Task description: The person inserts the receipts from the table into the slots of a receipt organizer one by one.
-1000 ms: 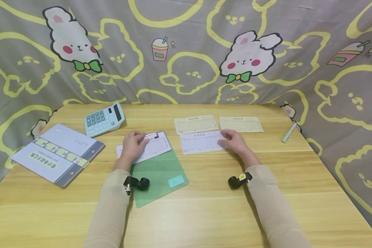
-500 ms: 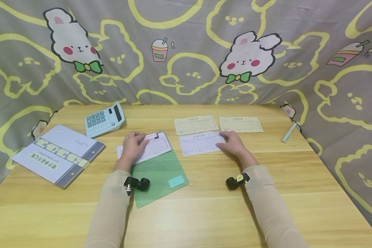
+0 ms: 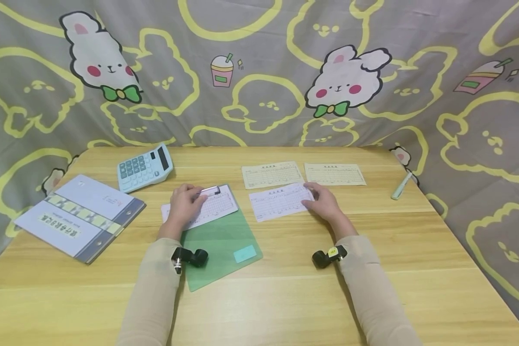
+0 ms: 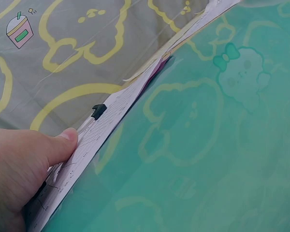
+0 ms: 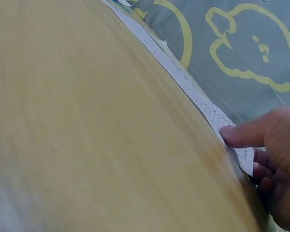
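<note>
At the top end of a green translucent clipboard (image 3: pixel 218 262), my left hand (image 3: pixel 183 206) grips the metal clip. Its thumb lies on the clip's wire in the left wrist view, beside a black clip end (image 4: pixel 99 111); the other fingers are mostly hidden. A white printed form (image 3: pixel 218 207) lies under the clip. To the right, a second white form (image 3: pixel 277 202) is pinched by its right edge between the thumb and fingers of my right hand (image 3: pixel 324 202). In the right wrist view that form's edge (image 5: pixel 215 118) bends a little at the thumb.
Two pale yellow forms (image 3: pixel 272 176) lie behind the loose white one. A blue calculator (image 3: pixel 144 168) and a ring-bound ledger book (image 3: pixel 80 218) sit on the left. Far right is a light green pen (image 3: pixel 401 186). Patterned curtain (image 3: pixel 259 72) borders the wooden table (image 3: pixel 285 307).
The right hand has taken hold of the loose white form and drawn it slightly left and nearer, tilting it. My left hand stays on the clipboard's clip.
</note>
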Action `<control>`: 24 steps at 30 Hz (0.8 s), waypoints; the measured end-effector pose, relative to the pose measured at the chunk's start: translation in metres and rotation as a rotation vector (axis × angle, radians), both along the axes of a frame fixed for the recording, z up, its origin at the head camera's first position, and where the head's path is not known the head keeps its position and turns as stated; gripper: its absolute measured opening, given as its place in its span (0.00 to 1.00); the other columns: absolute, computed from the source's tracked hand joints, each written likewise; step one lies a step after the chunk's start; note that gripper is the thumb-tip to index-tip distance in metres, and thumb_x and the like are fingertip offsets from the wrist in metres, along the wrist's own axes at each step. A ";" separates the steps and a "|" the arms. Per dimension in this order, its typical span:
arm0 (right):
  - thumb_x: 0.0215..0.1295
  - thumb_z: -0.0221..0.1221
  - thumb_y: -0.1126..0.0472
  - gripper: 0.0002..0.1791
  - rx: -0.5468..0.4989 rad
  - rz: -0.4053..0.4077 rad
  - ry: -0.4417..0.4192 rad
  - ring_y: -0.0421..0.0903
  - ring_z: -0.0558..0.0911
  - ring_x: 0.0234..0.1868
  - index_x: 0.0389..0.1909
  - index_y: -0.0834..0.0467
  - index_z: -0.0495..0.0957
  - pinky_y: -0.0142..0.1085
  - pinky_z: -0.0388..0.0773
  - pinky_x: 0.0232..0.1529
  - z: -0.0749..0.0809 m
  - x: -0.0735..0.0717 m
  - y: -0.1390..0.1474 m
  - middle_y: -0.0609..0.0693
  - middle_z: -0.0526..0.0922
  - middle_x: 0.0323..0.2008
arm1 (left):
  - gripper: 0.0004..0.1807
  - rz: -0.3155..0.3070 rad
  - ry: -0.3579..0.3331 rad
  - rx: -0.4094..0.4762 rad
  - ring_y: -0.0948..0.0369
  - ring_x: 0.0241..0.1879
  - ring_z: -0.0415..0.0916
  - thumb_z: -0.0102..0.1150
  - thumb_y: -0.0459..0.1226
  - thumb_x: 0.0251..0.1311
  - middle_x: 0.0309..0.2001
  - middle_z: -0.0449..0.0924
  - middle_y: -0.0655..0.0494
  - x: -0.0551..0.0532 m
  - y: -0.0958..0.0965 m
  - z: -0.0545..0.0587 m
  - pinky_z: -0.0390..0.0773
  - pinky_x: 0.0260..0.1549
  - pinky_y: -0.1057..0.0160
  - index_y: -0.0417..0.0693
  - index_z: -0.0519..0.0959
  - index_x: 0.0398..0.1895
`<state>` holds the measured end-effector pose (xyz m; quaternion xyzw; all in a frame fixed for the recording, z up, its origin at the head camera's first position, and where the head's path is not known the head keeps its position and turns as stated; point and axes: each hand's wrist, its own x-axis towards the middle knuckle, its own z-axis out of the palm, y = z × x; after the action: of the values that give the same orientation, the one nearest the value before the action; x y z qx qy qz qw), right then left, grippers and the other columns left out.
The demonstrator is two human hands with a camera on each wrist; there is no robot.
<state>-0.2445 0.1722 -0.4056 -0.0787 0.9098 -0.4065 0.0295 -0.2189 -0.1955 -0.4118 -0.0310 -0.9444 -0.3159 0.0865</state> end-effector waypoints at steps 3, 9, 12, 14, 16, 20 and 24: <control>0.52 0.58 0.65 0.26 -0.018 -0.002 0.000 0.58 0.60 0.57 0.54 0.58 0.67 0.46 0.52 0.56 0.001 0.002 0.000 0.61 0.62 0.57 | 0.20 0.001 -0.007 0.005 0.48 0.47 0.57 0.50 0.41 0.57 0.46 0.64 0.43 0.000 0.001 0.000 0.55 0.45 0.51 0.38 0.71 0.50; 0.52 0.55 0.69 0.14 -0.057 0.048 0.012 0.56 0.67 0.50 0.42 0.63 0.76 0.45 0.60 0.51 0.002 0.003 0.006 0.61 0.71 0.48 | 0.20 0.004 -0.031 0.005 0.49 0.47 0.57 0.50 0.41 0.58 0.46 0.64 0.44 0.001 0.001 0.001 0.56 0.45 0.51 0.39 0.71 0.51; 0.50 0.54 0.71 0.15 -0.083 0.076 0.008 0.54 0.72 0.41 0.42 0.64 0.76 0.42 0.68 0.41 0.005 0.005 0.011 0.60 0.72 0.45 | 0.21 0.006 -0.030 0.001 0.49 0.47 0.57 0.50 0.42 0.58 0.47 0.64 0.44 0.001 0.000 0.000 0.55 0.45 0.51 0.39 0.71 0.51; 0.50 0.54 0.72 0.17 -0.115 0.089 -0.022 0.52 0.73 0.35 0.44 0.65 0.74 0.39 0.72 0.35 0.007 0.008 0.014 0.61 0.72 0.43 | 0.21 0.006 -0.029 0.001 0.49 0.47 0.57 0.50 0.42 0.58 0.47 0.64 0.43 0.000 0.000 -0.001 0.55 0.45 0.51 0.39 0.71 0.52; 0.50 0.53 0.73 0.18 -0.154 0.084 -0.061 0.50 0.74 0.33 0.45 0.65 0.74 0.36 0.73 0.31 0.009 0.010 0.016 0.62 0.72 0.43 | 0.21 0.006 -0.027 -0.001 0.49 0.47 0.57 0.50 0.42 0.58 0.46 0.64 0.44 -0.001 -0.001 -0.002 0.55 0.45 0.51 0.39 0.71 0.52; 0.51 0.50 0.75 0.19 -0.252 0.057 -0.135 0.50 0.75 0.30 0.46 0.67 0.72 0.37 0.75 0.28 0.016 0.016 0.018 0.63 0.71 0.43 | 0.21 0.003 -0.022 0.001 0.49 0.46 0.57 0.50 0.42 0.57 0.46 0.64 0.43 -0.001 -0.001 -0.003 0.56 0.45 0.51 0.39 0.71 0.51; 0.53 0.51 0.74 0.18 -0.296 0.073 -0.122 0.51 0.76 0.27 0.48 0.67 0.72 0.40 0.75 0.27 0.026 0.020 0.018 0.64 0.73 0.40 | 0.21 0.010 -0.033 0.008 0.49 0.47 0.57 0.50 0.42 0.58 0.47 0.63 0.44 -0.001 -0.001 -0.002 0.56 0.44 0.51 0.40 0.71 0.52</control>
<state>-0.2243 0.1906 -0.3793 -0.0904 0.8331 -0.5387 0.0874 -0.2199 -0.1968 -0.4139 -0.0209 -0.9445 -0.3195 0.0727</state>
